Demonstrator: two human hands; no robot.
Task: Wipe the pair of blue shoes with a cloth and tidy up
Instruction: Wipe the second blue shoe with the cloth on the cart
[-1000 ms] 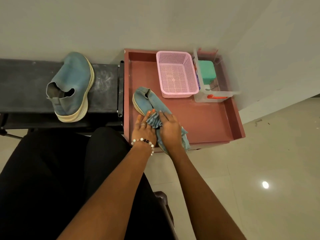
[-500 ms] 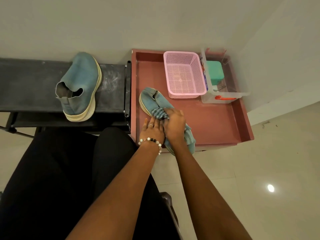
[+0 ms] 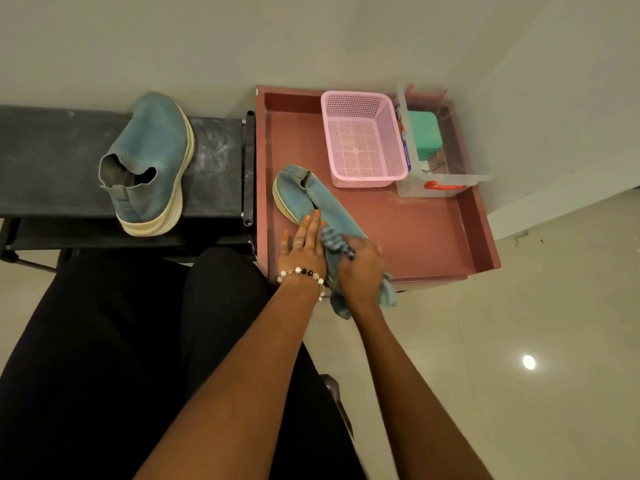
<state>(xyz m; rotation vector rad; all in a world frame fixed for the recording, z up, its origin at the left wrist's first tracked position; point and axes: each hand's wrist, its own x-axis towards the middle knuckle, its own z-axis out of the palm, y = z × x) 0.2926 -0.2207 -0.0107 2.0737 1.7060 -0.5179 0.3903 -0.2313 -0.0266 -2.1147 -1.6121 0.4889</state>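
Since 0.5 s ago right hand (image 3: 360,268) with bunched cloth (image 3: 334,241) in its curled fingers has slid back toward 6 o'clock along the shoe (image 3: 313,199) in the red tray (image 3: 415,233), left hand (image 3: 304,247) flat-fingered steadying it, second shoe (image 3: 152,161) on the black bench (image 3: 52,157) at 9 o'clock.

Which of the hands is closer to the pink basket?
The right hand is a bit nearer: it grips the cloth on the shoe, below the pink basket. The left hand lies flat further left.
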